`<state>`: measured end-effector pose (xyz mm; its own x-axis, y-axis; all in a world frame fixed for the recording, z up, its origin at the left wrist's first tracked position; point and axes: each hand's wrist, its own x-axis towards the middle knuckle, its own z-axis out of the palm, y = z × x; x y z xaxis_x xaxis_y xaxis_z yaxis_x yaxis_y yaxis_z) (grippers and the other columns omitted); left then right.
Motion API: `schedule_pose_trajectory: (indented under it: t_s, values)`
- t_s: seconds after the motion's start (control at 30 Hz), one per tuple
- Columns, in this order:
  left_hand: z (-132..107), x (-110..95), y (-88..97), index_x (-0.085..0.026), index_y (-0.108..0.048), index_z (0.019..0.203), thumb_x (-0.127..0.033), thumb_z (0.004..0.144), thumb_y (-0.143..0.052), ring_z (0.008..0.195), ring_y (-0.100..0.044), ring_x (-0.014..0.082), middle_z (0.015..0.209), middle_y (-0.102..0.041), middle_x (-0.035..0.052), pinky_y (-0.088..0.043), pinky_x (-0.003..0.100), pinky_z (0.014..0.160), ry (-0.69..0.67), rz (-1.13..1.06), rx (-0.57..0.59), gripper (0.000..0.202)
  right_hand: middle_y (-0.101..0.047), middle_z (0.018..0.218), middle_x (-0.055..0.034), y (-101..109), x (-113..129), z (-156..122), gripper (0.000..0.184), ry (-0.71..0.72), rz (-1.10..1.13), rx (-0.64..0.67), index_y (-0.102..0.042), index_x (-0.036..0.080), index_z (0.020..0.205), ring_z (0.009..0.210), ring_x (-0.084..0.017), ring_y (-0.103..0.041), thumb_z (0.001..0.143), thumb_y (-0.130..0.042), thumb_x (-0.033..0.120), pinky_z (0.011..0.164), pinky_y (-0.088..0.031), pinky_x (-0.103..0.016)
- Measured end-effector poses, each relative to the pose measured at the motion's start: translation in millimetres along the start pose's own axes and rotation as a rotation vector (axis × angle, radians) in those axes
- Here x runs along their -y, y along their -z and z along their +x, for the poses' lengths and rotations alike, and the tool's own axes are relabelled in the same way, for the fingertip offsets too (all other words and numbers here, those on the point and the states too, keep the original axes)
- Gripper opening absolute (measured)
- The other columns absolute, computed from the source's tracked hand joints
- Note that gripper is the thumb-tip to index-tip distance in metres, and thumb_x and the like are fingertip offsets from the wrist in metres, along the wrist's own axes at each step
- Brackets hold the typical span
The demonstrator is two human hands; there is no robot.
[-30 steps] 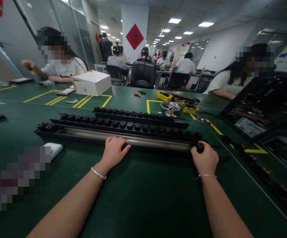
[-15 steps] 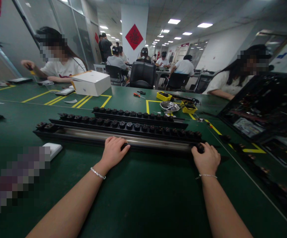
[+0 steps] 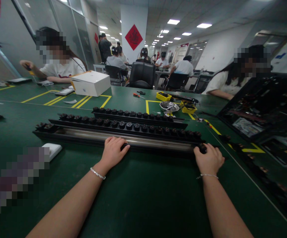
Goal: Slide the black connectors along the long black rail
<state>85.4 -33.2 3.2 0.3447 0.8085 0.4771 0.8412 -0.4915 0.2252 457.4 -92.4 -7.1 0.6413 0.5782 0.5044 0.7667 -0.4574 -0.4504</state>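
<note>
Crosswise in front of me lies a long black channel (image 3: 153, 143) with a shiny metal inside. Two black socket modules (image 3: 46, 126) sit at its left end. My left hand (image 3: 113, 151) grips the near wall around the middle, fingers over the edge and thumb along the front. At the right end, my right hand (image 3: 209, 158) has a black socket module (image 3: 203, 148) between thumb and fingers; the fingertips are partly hidden behind it. Behind this channel stand two more black strips, a nearer socket strip (image 3: 122, 125) and a farther socket strip (image 3: 133, 114), each with a row of sockets.
A phone-like white object (image 3: 53, 151) lies on the left, partly pixelated. Farther back are a white box (image 3: 91, 83), a screwdriver (image 3: 136, 95), a metal bowl (image 3: 169, 106) and a yellow tray (image 3: 163, 96). An opened black device (image 3: 265, 102) stands at right. Co-workers sit across the table.
My right hand has shifted slightly to the right with the socket module, at the channel's end. My left hand and the channel have stayed in place.
</note>
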Motion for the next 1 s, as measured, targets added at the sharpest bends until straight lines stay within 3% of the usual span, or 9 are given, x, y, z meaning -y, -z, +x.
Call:
schedule_pose_trajectory:
  t_s: [0.27, 0.53, 1.0]
  values:
    - [0.3, 0.2, -0.3, -0.024, -0.063, 0.085, -0.040, 0.087, -0.049, 0.089, -0.059, 0.0224, 0.086, -0.069, 0.0026, -0.032, 0.043, 0.091, 0.018, -0.026, 0.002, 0.021, -0.062, 0.116, -0.0102, 1.2, 0.0, 0.7, 0.038, 0.003, 0.032, -0.020, -0.065, 0.020, 0.099, 0.115, -0.032, -0.044, 0.071, -0.050, 0.042, 0.100, -0.025, -0.055]
    - [0.4, 0.5, -0.3, -0.024, -0.062, 0.084, -0.040, 0.088, -0.048, 0.087, -0.058, 0.0223, 0.085, -0.069, 0.0023, -0.032, 0.042, 0.090, 0.004, -0.002, 0.003, 0.021, -0.061, 0.112, -0.0153, 2.7, -1.4, 2.7, 0.043, -0.008, 0.039, -0.032, -0.063, 0.014, 0.102, 0.112, -0.033, -0.046, 0.069, -0.053, 0.040, 0.096, -0.030, -0.052]
    - [-0.1, 0.2, 0.2, -0.023, -0.061, 0.085, -0.040, 0.088, -0.048, 0.087, -0.058, 0.0218, 0.084, -0.068, 0.0018, -0.032, 0.042, 0.089, 0.001, 0.004, 0.010, 0.022, -0.062, 0.101, -0.0143, 2.8, -2.8, 4.5, 0.036, -0.048, 0.052, -0.053, -0.062, 0.014, 0.095, 0.103, -0.032, -0.051, 0.068, -0.054, 0.038, 0.093, -0.034, -0.049]
